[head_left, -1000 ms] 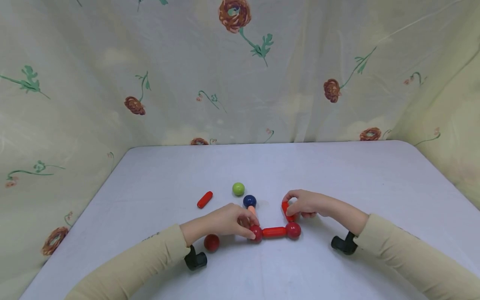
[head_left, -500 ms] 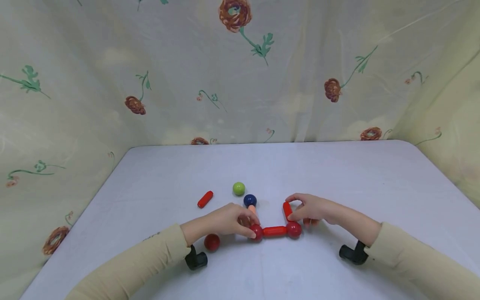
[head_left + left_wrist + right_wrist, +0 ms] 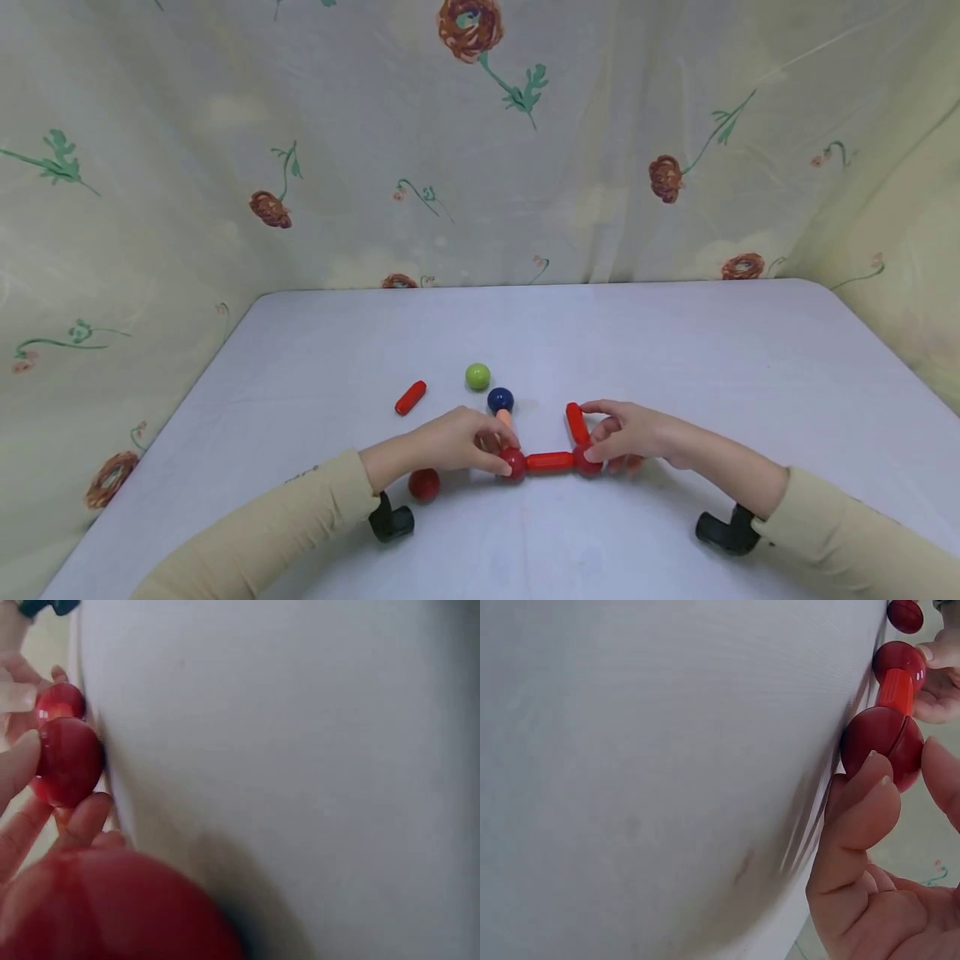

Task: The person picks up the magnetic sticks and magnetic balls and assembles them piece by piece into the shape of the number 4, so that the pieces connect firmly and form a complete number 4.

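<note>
Glossy red ball point(image 3: 516, 466), red rod point(image 3: 550, 462), second ball point(image 3: 583, 467) — touching, in line — angled rod point(image 3: 577, 422) beyond.

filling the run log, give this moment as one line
left hand: grips glossy red ball; right hand: holds another glossy red ball; glossy red rod: between these balls; glossy green ball: untouched

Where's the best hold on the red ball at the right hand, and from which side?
I'd likely cup the red ball round its near and right sides, coming from the right: one red rod runs off its left, another red rod sits at its far side.
</note>
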### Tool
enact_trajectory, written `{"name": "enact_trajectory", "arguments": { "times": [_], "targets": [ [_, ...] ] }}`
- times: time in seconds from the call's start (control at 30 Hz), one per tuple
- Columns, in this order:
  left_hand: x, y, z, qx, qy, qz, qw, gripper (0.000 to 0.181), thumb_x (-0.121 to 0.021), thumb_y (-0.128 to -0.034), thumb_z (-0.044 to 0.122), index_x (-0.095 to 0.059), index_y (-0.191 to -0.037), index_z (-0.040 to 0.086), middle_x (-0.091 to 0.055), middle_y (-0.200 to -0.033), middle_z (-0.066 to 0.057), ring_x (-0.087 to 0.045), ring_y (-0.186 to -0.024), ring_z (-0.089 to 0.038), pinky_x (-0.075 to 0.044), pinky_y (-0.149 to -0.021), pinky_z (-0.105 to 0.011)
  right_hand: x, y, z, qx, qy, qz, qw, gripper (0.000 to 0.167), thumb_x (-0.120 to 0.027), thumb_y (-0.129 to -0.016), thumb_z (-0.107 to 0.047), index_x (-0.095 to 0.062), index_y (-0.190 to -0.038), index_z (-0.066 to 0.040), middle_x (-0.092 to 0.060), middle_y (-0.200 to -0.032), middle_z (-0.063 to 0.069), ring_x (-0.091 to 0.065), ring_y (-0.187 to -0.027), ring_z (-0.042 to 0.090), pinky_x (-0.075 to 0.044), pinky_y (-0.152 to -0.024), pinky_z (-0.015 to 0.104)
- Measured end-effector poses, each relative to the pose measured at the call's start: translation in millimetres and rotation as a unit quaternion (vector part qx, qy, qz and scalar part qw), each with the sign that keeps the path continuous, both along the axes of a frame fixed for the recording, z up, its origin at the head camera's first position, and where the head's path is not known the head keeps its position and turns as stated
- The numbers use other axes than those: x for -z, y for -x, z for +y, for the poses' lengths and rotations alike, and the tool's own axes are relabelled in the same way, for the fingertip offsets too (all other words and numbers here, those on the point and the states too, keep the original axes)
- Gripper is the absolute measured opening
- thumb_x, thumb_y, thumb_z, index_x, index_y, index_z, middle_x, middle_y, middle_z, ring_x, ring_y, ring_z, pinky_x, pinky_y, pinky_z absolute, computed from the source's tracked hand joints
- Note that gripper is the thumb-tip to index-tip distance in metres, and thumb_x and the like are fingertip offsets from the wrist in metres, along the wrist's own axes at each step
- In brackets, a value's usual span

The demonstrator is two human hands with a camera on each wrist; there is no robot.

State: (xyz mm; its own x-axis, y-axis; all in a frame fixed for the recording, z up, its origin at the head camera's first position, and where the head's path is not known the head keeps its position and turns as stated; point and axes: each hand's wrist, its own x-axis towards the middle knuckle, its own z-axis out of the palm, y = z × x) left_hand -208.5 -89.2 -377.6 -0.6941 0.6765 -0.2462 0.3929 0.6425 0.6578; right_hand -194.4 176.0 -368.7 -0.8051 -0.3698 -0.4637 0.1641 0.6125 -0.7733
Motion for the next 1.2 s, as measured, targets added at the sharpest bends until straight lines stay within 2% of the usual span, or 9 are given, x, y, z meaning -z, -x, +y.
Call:
{"name": "enact_trajectory", "arguments": {
  "times": [0.23, 0.4, 0.47, 0.57, 0.7, 0.77, 0.9, 1.03, 1.2],
  "targets": [
    [-4.7, -2.4, -13.0, -0.018, -0.009, 0.021, 0.9996, 0.036, -0.069, -0.0812, 0.021, -0.061, -0.117, 0.02, -0.066, -0.089, 0.006, -0.059, -0.08, -0.007, -0.048, -0.066, -0.02, 1.4, -2.3, 3, 0.005, 0.001, -0.009, 0.9999, 0.078, -0.072, -0.076, -0.019, -0.03, -0.14, -0.006, -0.057, -0.094, 0.006, -0.058, -0.07, 0.017, -0.048, -0.057, 0.026],
    [-15.9, -6.7, -30.8, -0.037, -0.002, 0.035, 0.9987, 0.034, -0.068, -0.082, 0.021, -0.062, -0.115, 0.018, -0.065, -0.089, 0.004, -0.057, -0.075, -0.011, -0.048, -0.063, -0.023, 0.3, -4.1, 2, 0.007, 0.006, -0.007, 0.9999, 0.077, -0.072, -0.077, -0.021, -0.03, -0.139, -0.006, -0.056, -0.092, 0.006, -0.057, -0.068, 0.016, -0.047, -0.056, 0.026],
    [-21.7, -10.1, -38.7, -0.051, 0.017, 0.027, 0.9982, 0.032, -0.069, -0.0815, 0.022, -0.063, -0.113, 0.018, -0.064, -0.088, 0.004, -0.056, -0.074, -0.012, -0.048, -0.062, -0.024, 0.0, -4.6, 2, 0.007, 0.006, -0.005, 0.9999, 0.076, -0.071, -0.078, -0.022, -0.03, -0.139, -0.005, -0.056, -0.091, 0.006, -0.057, -0.066, 0.016, -0.047, -0.056, 0.026],
    [-28.9, -17.5, -51.1, -0.057, 0.073, 0.003, 0.9957, 0.035, -0.072, -0.0785, 0.026, -0.063, -0.112, 0.02, -0.063, -0.087, 0.005, -0.055, -0.077, -0.012, -0.048, -0.066, -0.027, 0.4, -5.2, 1, 0.007, 0.002, 0.003, 1.0, 0.075, -0.071, -0.078, -0.023, -0.03, -0.139, -0.004, -0.056, -0.09, 0.005, -0.057, -0.064, 0.016, -0.047, -0.055, 0.026],
    [-31.9, -28.6, -63.2, -0.057, 0.147, -0.03, 0.9871, 0.042, -0.076, -0.0737, 0.029, -0.061, -0.112, 0.024, -0.06, -0.087, 0.007, -0.054, -0.079, -0.011, -0.048, -0.072, -0.031, 1.1, -5.4, -1, 0.01, -0.007, 0.01, 0.9999, 0.075, -0.071, -0.078, -0.023, -0.031, -0.138, -0.004, -0.056, -0.089, 0.005, -0.056, -0.062, 0.016, -0.046, -0.055, 0.026],
    [-31.7, -32.9, -66.0, -0.061, 0.155, -0.038, 0.9853, 0.041, -0.076, -0.073, 0.027, -0.061, -0.111, 0.024, -0.06, -0.088, 0.006, -0.053, -0.079, -0.011, -0.048, -0.073, -0.032, 1.3, -5.7, -1, 0.01, -0.009, 0.012, 0.9998, 0.074, -0.071, -0.078, -0.022, -0.031, -0.138, -0.004, -0.056, -0.088, 0.005, -0.055, -0.061, 0.016, -0.045, -0.055, 0.025],
    [-30.6, -37.6, -70.0, -0.063, 0.143, -0.032, 0.9872, 0.032, -0.077, -0.0727, 0.021, -0.062, -0.101, 0.022, -0.059, -0.085, 0.004, -0.053, -0.076, -0.012, -0.048, -0.07, -0.032, 1.0, -6.3, -2, 0.011, -0.01, 0.016, 0.9998, 0.074, -0.071, -0.078, -0.022, -0.032, -0.138, -0.004, -0.056, -0.086, 0.004, -0.053, -0.059, 0.016, -0.042, -0.054, 0.024],
    [-28.7, -36.8, -70.5, -0.067, 0.121, -0.022, 0.9902, 0.026, -0.077, -0.0728, 0.021, -0.061, -0.094, 0.02, -0.059, -0.083, 0.003, -0.054, -0.073, -0.014, -0.047, -0.067, -0.032, 0.4, -6.9, -2, 0.009, -0.01, 0.019, 0.9997, 0.074, -0.071, -0.078, -0.022, -0.032, -0.138, -0.004, -0.055, -0.086, 0.004, -0.052, -0.058, 0.016, -0.041, -0.053, 0.024],
    [-23.8, -27.5, -62.1, -0.111, 0.05, -0.002, 0.9926, 0.028, -0.076, -0.0735, 0.024, -0.062, -0.097, 0.019, -0.06, -0.086, 0.002, -0.053, -0.075, -0.015, -0.048, -0.065, -0.029, 0.0, -7.4, -2, 0.008, -0.008, 0.022, 0.9997, 0.074, -0.071, -0.078, -0.022, -0.032, -0.138, -0.004, -0.055, -0.085, 0.005, -0.051, -0.057, 0.015, -0.039, -0.052, 0.023]
  ]
}}
